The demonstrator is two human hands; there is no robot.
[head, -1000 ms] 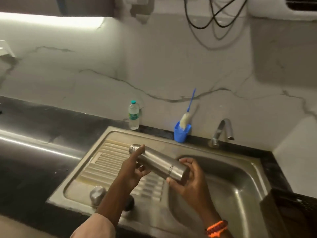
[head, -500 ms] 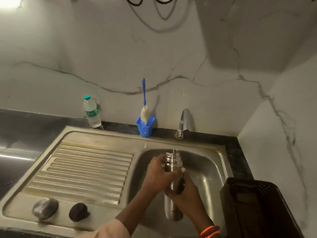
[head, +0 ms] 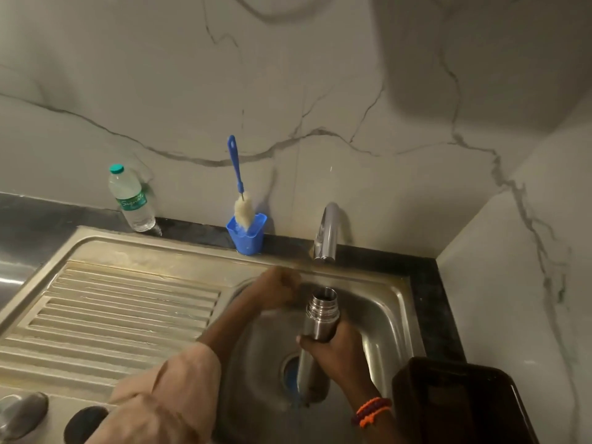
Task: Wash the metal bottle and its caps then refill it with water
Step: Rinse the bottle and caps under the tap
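Observation:
The open metal bottle (head: 321, 312) stands upright in the sink basin (head: 389, 318), its mouth just below the faucet (head: 327, 230). My right hand (head: 336, 355) grips the bottle around its middle. My left hand (head: 281, 288) is off the bottle, blurred, with fingers curled, at the basin's back rim left of the faucet. No water stream is visible. A silver cap (head: 24, 415) and a black cap (head: 85, 424) lie on the drainboard's near left corner.
A ribbed drainboard (head: 112, 315) fills the left side. A blue cup (head: 248, 235) with a bottle brush (head: 238, 187) and a plastic water bottle (head: 131, 200) stand against the marble wall. A dark basket (head: 458, 402) sits at the right.
The bottle went from sideways over the drainboard to upright in the basin under the faucet. My left hand let go of it and moved toward the back rim.

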